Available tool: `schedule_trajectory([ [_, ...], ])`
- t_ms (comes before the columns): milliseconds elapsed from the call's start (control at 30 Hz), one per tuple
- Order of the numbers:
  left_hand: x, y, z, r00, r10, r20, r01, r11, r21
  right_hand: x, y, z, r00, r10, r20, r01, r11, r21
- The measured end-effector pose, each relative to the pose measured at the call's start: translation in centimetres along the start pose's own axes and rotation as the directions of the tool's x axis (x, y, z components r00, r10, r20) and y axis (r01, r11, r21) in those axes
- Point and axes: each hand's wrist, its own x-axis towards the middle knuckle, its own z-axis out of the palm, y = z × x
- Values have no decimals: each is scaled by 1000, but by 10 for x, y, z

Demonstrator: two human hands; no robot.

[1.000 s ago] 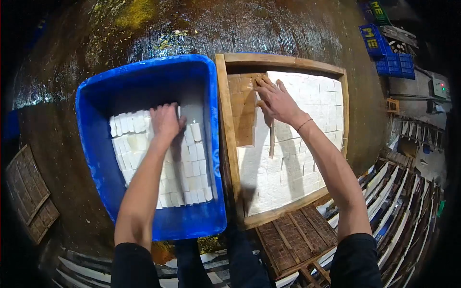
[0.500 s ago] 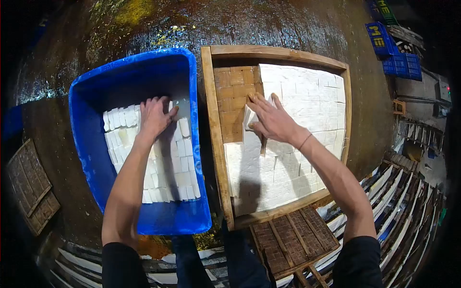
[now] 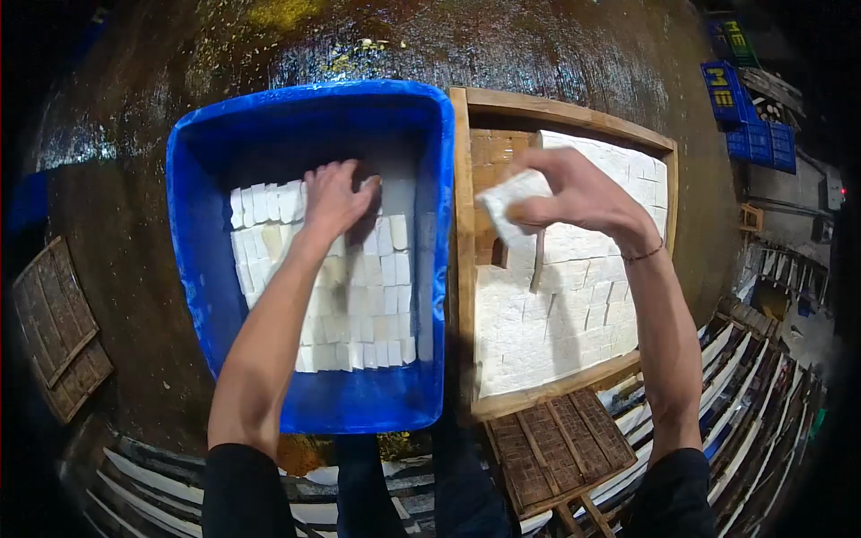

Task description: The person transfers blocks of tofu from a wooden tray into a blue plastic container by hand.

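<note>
My right hand (image 3: pixel 574 193) pinches a white tofu block (image 3: pixel 516 204) between thumb and fingers, raised above the wooden frame (image 3: pixel 464 269). Inside that frame, more cut white tofu (image 3: pixel 529 350) lies in a slab on woven matting (image 3: pixel 498 152), which is bare at the upper left. To the left stands a blue tub (image 3: pixel 309 94) with rows of small tofu blocks (image 3: pixel 359 300) standing in it. My left hand (image 3: pixel 336 199) rests at the right end of the farthest row, touching the blocks, its thumb apart from the fingers. The fingertips are partly hidden.
A woven board (image 3: pixel 556 444) lies near me below the frame, and another woven panel (image 3: pixel 58 327) is at far left. Slatted racks (image 3: pixel 753 403) are at lower right. Blue crates (image 3: pixel 758 143) stand at upper right on the wet floor (image 3: pixel 538 45).
My right hand has lifted the tofu block from the frame. The view has shifted, so the tub and frame appear farther right. My left hand stays at the row's end.
</note>
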Motion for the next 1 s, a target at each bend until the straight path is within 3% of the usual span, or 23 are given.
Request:
schedule_trajectory([
  [33, 0, 10, -2, 996, -12, 87, 12, 1000, 3, 10, -27, 9, 998, -53, 31, 55, 995, -81],
  [67, 0, 19, -6, 985, -22, 172, 21, 1000, 9, 32, -30, 23, 963, -270, -17, 259, 938, -230],
  [133, -2, 20, -2, 969, 23, 246, -50, 994, 101, 70, -65, 50, 963, -264, 56, 260, 854, -450],
  [200, -6, 14, 0, 979, 29, 200, -47, 995, 87, 126, -46, 83, 927, -369, 74, 338, 730, -594],
  [233, -4, 10, -2, 968, 5, 251, -17, 999, 44, 145, -52, 94, 975, -178, 129, 216, 671, -709],
  [267, -3, 6, -4, 953, -16, 303, 16, 1000, 4, 163, -45, 106, 992, -96, 86, 127, 622, -773],
  [300, -5, 1, -3, 967, 27, 253, -29, 1000, 5, 179, -31, 118, 999, -19, 35, 40, 561, -827],
  [333, -7, -3, -3, 967, 27, 253, -29, 1000, 4, 193, -15, 127, 999, -18, 36, 40, 560, -827],
  [400, -10, -7, -3, 987, 75, 143, -60, 993, -105, 209, 2, 138, 969, 241, 59, -92, 570, -816],
  [467, -8, -10, -6, 982, 68, 174, -47, 992, -119, 208, 0, 138, 950, 292, 110, -83, 578, -812],
  [500, -4, -7, -13, 962, 49, 270, -19, 993, -114, 198, -14, 133, 928, 339, 156, -78, 585, -807],
  [567, 3, 3, -22, 930, 45, 364, -6, 994, -109, 165, -46, 118, 947, 281, 155, -54, 615, -787],
  [600, 6, 8, -22, 916, 12, 401, 23, 996, -83, 153, -41, 110, 993, 7, 121, 81, 703, -706],
  [633, 8, 16, -20, 899, -17, 439, 49, 997, -60, 136, -35, 97, 964, -259, 51, 232, 740, -631],
  [667, 8, 20, -11, 898, 2, 439, 34, 997, -74, 105, -50, 79, 938, -330, -103, 202, 765, -612],
  [700, 4, 20, 5, 945, 57, 322, -12, 990, -138, 74, -62, 57, 885, -389, -254, 178, 789, -588],
  [733, 3, 22, 14, 976, 97, 196, -59, 980, -192, 63, -40, 27, 838, -461, -292, 185, 744, -643],
  [767, 9, 28, 11, 934, 130, 332, -76, 982, -172, 48, -40, 0, 913, -245, -325, -10, 784, -621],
  [800, 6, 29, 17, 934, 131, 331, -78, 983, -169, 50, 4, -25, 874, -294, -386, -20, 773, -634],
  [833, -1, 28, 25, 940, 180, 288, -145, 980, -139, 54, 48, -52, 919, -199, -340, -127, 668, -733],
  [900, -5, 32, 29, 938, 208, 276, -193, 978, -83, 65, 132, -75, 933, -173, -316, -145, 623, -769],
  [967, -5, 41, 20, 935, 196, 297, -186, 981, -63, 62, 161, -81, 945, -146, -291, -157, 579, -800],
  [1000, -6, 44, 16, 928, 185, 322, -178, 983, -49, 55, 169, -75, 917, -300, -264, -56, 558, -828],
])
